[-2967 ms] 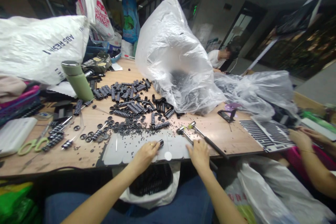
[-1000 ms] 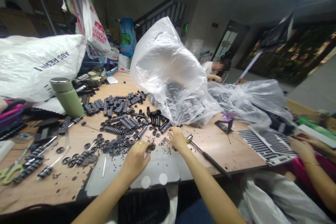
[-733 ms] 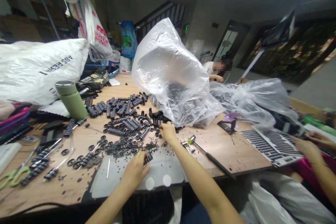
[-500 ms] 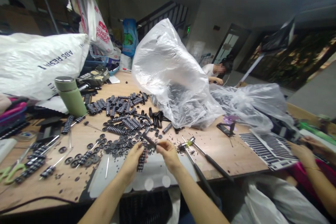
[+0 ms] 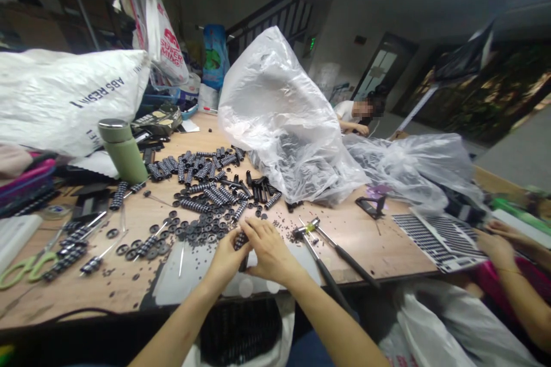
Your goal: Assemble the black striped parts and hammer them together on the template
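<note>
Head view: our left hand pinches a checkered roller; our right hand curls just right of it, grip unclear, fingers hiding its long axis.

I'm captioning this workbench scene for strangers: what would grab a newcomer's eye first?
Probably the big translucent plastic bag, puffed up tall at the table's far side. Nearer, by the scattered patterned cylinders, the left hand holds a dark patterned piece, the right hand close against it. At left, a green flask stands before a white sack.
</note>
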### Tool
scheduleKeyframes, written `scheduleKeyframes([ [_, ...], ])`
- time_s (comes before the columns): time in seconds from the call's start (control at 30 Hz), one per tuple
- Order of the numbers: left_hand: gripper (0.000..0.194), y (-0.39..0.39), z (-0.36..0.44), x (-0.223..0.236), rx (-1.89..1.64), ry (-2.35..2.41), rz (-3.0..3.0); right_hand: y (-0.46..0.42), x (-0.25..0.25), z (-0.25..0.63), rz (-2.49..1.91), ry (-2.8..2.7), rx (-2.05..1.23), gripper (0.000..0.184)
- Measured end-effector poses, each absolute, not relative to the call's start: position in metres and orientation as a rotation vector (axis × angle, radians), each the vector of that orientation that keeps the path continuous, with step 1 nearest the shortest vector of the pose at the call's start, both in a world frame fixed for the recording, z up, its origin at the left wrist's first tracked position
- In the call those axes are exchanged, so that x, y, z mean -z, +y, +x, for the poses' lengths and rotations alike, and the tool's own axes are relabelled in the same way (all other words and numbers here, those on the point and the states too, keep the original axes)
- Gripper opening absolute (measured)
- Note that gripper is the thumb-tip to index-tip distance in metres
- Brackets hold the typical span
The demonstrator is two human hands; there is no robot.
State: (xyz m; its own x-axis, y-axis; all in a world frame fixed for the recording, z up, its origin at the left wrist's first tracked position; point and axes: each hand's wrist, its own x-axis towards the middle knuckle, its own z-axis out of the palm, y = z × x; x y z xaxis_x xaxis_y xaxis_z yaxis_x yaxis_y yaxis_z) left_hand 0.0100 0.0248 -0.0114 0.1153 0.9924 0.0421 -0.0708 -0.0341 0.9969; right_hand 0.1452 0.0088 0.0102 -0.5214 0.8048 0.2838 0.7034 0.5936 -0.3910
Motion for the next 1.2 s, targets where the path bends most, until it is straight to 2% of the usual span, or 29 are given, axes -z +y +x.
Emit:
scheduleKeyframes([
  [0.2, 0.043, 0.019, 0.005, 0.016, -1.108, 0.974, 0.950, -0.008, 0.008, 0.157, -1.384, -2.176, -0.377, 0.104],
  [0.43, 0.057, 0.011, 0.003, 0.014, -1.032, 0.991, 0.911, -0.018, 0.039, 0.178, -1.696, -2.229, -0.644, 0.108],
  [0.57, 0.059, 0.009, 0.004, 0.011, -1.035, 1.018, 0.911, -0.021, 0.037, 0.174, -1.790, -2.182, -0.610, 0.104],
  [0.63, 0.055, 0.008, 0.004, 0.010, -1.065, 1.001, 0.852, -0.022, 0.031, 0.171, -1.720, -2.131, -0.613, 0.107],
  [0.77, 0.043, 0.005, 0.006, 0.008, -1.095, 0.956, 0.716, -0.025, 0.015, 0.161, -1.284, -2.054, -0.680, 0.116],
  [0.87, 0.035, 0.001, 0.011, 0.005, -1.068, 0.948, 0.669, -0.025, 0.005, 0.152, -1.071, -2.051, -0.683, 0.112],
  [1.2, 0.028, -0.002, 0.022, -0.002, -1.027, 1.005, 0.696, -0.024, 0.011, 0.146, -1.022, -1.953, -0.736, 0.110],
])
